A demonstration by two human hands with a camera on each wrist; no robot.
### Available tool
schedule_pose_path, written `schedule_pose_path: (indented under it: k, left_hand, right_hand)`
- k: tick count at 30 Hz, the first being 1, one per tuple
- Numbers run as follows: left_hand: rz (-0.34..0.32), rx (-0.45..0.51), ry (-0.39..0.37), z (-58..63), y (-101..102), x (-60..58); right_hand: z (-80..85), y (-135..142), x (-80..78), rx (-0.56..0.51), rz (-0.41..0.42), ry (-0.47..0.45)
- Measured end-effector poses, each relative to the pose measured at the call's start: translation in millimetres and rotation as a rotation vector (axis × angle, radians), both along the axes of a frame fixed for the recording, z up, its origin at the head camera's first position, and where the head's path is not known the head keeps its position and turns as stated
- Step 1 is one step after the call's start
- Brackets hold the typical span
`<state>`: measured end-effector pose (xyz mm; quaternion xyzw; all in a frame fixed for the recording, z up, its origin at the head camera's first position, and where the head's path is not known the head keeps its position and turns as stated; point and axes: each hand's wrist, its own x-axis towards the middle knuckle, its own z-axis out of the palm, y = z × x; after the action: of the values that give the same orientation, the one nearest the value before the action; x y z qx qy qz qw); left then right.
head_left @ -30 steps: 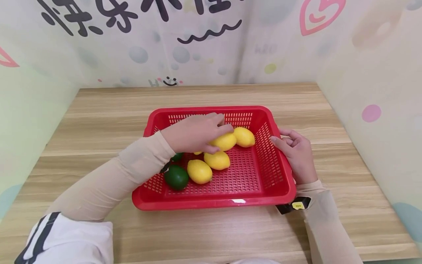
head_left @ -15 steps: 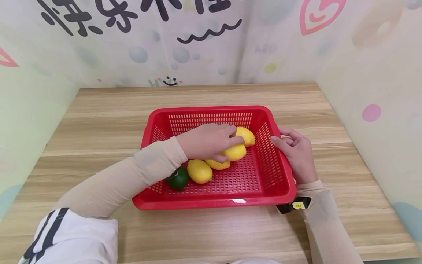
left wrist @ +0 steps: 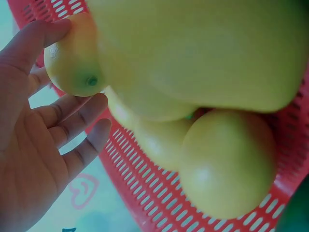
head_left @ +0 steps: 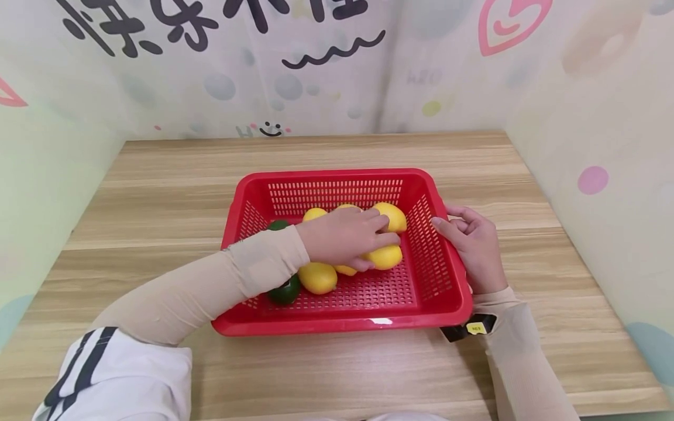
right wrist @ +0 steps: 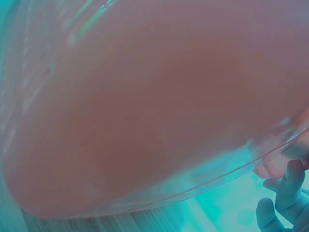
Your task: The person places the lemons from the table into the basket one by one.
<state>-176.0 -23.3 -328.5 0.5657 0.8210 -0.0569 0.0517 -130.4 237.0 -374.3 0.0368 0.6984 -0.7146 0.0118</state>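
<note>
My left hand reaches into the red plastic basket and holds a yellow lemon near the basket's right side. In the left wrist view, thumb and fingers lie around that lemon. More lemons lie close about the hand: one just behind it, another in front, and others partly covered by it. Two dark green avocado-like fruits sit at the basket's left, half hidden by the sleeve. My right hand grips the basket's right rim, thumb over the edge.
The basket stands on a wood-grain table. Behind it rises a wall with printed writing and dots, and walls flank the table on both sides. A dark strap with a yellow label is on the right wrist.
With the lemon in its grip, my left hand has moved right and toward the front of the basket. More fruit shows behind the forearm. My right hand stays at the rim.
</note>
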Motion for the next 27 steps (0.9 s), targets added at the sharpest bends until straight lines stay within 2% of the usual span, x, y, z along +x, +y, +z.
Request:
schedule_pose_path:
  k: [9,19,27]
  left_hand:
    - [-0.024,-0.035,0.019,-4.9,1.3,1.0]
    - [-0.037,-0.032,-0.057,-7.2,3.4,2.7]
    - [-0.042,-0.076,-0.088,-10.9,3.8,5.5]
  right_hand:
    - [0.4,0.2,0.1,-0.004,0.002,0.001]
    - [-0.2,1.4,-0.8,-0.011,0.014,0.006]
    - [0.1,1.1,-0.6,0.001,0.005,-0.007]
